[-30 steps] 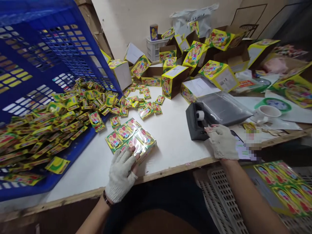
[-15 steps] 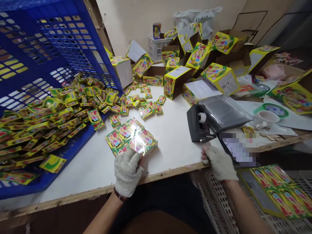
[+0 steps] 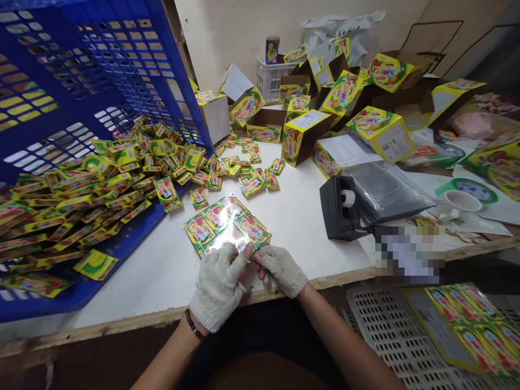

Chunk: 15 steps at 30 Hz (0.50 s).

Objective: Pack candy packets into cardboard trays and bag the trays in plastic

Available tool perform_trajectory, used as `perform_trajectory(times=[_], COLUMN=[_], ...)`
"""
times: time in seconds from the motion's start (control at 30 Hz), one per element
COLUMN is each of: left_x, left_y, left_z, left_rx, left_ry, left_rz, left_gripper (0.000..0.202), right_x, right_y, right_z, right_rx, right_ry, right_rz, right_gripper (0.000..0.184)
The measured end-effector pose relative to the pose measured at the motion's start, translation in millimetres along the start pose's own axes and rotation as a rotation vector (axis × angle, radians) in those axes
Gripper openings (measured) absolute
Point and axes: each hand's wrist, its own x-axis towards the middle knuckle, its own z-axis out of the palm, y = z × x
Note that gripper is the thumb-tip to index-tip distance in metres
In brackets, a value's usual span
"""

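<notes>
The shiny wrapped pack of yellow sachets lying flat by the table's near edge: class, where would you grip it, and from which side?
Grip the wrapped pack by its two near corners, coming from the table's near edge. It lies flat and wide, its film looks slippery, and loose sachets crowd its far side. Both the left hand and right hand already meet at that near edge.

A flat pack of small yellow and green sachets [image 3: 227, 227], wrapped together in shiny clear film that catches the light, lies on the white table near its front edge, turned at an angle like a diamond. The sachets show colourful cartoon prints and sit side by side in neat rows. Its near corner is touched by the left hand [image 3: 217, 284] and the right hand [image 3: 282, 269], both in white knit gloves with bare fingertips, meeting there.
</notes>
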Motion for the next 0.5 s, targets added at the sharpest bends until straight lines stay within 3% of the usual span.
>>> perform_trajectory(times=[0.13, 0.33, 0.43, 0.5], left_x=[13.1, 35.3, 42.9, 47.2], left_y=[-3.5, 15.1, 16.7, -1.9], left_z=[-6.7, 5.2, 3.3, -5.3], left_rx=[0.068, 0.015, -0.023, -0.196], left_ry=[-0.206, -0.276, -0.301, -0.297], left_rz=[-0.055, -0.229, -0.216, -0.199], left_gripper=[0.032, 0.026, 0.016, 0.015], right_x=[3.2, 3.7, -1.5, -5.3], right_y=[4.2, 2.7, 3.1, 3.3], right_z=[-0.1, -4.9, -8.8, -9.3], right_rx=[0.014, -0.498, -0.488, -0.378], right_ry=[0.028, 0.102, 0.124, 0.150], right_rz=[0.064, 0.294, 0.263, 0.257], right_gripper=[0.042, 0.037, 0.038, 0.032])
